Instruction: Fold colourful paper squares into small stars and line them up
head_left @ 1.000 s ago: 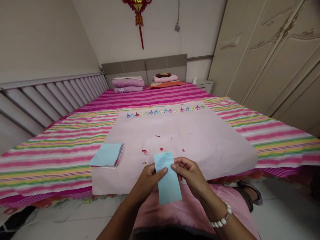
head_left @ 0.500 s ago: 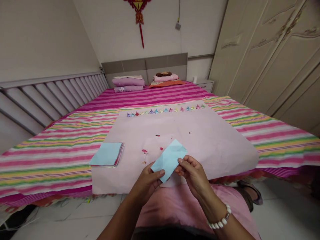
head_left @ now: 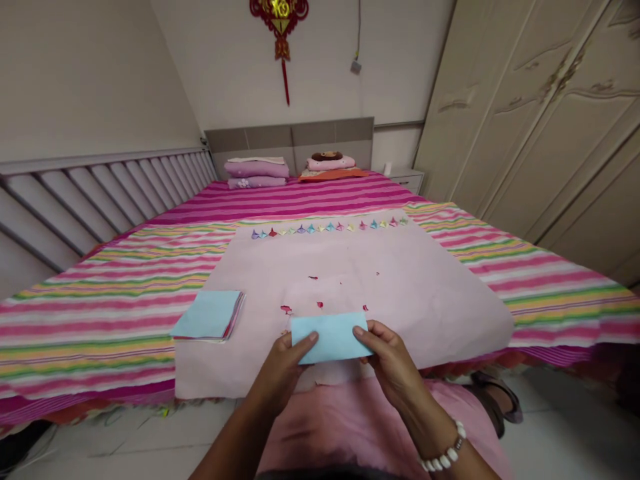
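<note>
Between my two hands is a light blue sheet of folded paper point(head_left: 333, 337), an oblong with its long side running left to right. My left hand point(head_left: 286, 363) grips its left end, thumb on top and fingers behind. At the right end my right hand point(head_left: 393, 357) pinches it the same way, a white bead bracelet on that wrist. The paper is held over the near part of a pale pink sheet point(head_left: 425, 287). To the left lies a stack of coloured paper squares point(head_left: 207, 315), light blue on top.
Several small folded paper pieces point(head_left: 311, 229) in mixed colours form a row along the pale sheet's far edge. Red marks or scraps point(head_left: 286, 309) dot its middle. A striped bedcover point(head_left: 120, 293) surrounds it, with folded bedding point(head_left: 257, 170) at the headboard and a wardrobe point(head_left: 540, 120) at right.
The blue paper has turned from a slant to level, its long side now across my view. My right hand has shifted to its right end. The view has tilted slightly upward.
</note>
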Demonstrator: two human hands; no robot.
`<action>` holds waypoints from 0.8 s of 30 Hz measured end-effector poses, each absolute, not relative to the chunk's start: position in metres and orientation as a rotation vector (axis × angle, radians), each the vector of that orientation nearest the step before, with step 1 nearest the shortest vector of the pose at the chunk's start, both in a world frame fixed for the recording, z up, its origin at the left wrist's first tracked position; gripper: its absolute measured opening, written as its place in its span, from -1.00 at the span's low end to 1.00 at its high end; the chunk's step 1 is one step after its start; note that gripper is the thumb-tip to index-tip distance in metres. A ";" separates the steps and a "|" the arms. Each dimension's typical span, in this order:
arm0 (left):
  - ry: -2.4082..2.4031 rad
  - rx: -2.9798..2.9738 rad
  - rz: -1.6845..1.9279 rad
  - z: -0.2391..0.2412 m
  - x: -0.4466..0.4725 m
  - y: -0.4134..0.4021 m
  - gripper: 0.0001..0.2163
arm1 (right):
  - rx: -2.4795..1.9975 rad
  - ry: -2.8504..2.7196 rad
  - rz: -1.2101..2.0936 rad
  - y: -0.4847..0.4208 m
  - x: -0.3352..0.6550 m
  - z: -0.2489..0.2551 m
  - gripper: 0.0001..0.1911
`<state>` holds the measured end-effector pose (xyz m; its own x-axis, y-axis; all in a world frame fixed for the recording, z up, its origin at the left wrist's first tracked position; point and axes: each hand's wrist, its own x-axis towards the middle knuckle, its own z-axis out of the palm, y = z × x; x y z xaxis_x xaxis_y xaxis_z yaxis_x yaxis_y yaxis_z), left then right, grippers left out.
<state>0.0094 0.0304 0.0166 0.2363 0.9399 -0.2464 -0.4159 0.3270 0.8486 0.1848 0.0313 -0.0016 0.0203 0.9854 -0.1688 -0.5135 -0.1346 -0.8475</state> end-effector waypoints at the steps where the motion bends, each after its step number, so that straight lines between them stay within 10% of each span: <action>1: 0.825 0.695 1.100 0.016 0.008 0.032 -0.73 | -0.937 -0.658 1.487 0.031 0.185 0.000 -0.75; 7: 0.502 0.685 1.154 0.009 0.021 0.026 -0.44 | -0.873 -0.597 1.508 0.026 0.174 0.003 -0.73; 13: 0.646 0.666 1.181 0.016 0.033 0.023 -0.71 | -0.893 -0.828 1.482 0.019 0.170 -0.002 -0.75; 24: 0.734 0.587 1.127 0.024 0.018 0.024 -0.71 | -0.895 -1.813 0.340 0.015 0.196 -0.016 -0.52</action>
<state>0.0179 0.0244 0.0241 0.2464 0.9433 -0.2223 -0.5843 0.3276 0.7425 0.1956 0.0149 -0.0161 -0.1825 0.7115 0.6785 0.4168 0.6810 -0.6020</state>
